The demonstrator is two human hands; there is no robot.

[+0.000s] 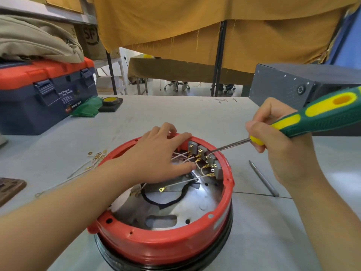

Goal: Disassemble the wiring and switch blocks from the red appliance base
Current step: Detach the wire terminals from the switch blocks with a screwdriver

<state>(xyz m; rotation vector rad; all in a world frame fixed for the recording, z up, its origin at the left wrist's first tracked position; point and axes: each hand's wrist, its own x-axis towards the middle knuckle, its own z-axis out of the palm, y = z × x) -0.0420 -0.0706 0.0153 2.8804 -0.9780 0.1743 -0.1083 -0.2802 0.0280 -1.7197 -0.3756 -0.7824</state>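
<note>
Mustard-yellow cloth hangs behind a pale grey table (175, 114), and at the far left a navy toolbox (39, 98) with an orange lid stands on it, a roll of yellow tape (110, 100) just beside. Nearer, loose wires with brass terminals (93, 159) lie on the tabletop, left of the red appliance base (164, 245), which sits in the middle foreground with its open side up. The left hand (160, 157) rests spread over the base's far rim, fingers straight, fingertips among the white wires (197, 167). Grey switch blocks (205, 155) line the inner wall on the right. A screwdriver (312, 116) tip touches them; the right hand (281, 145) grips its green-and-yellow handle, fingers curled tight. A loose metal rod (263, 178) lies right of the base, a grey box (289, 87) behind.
</note>
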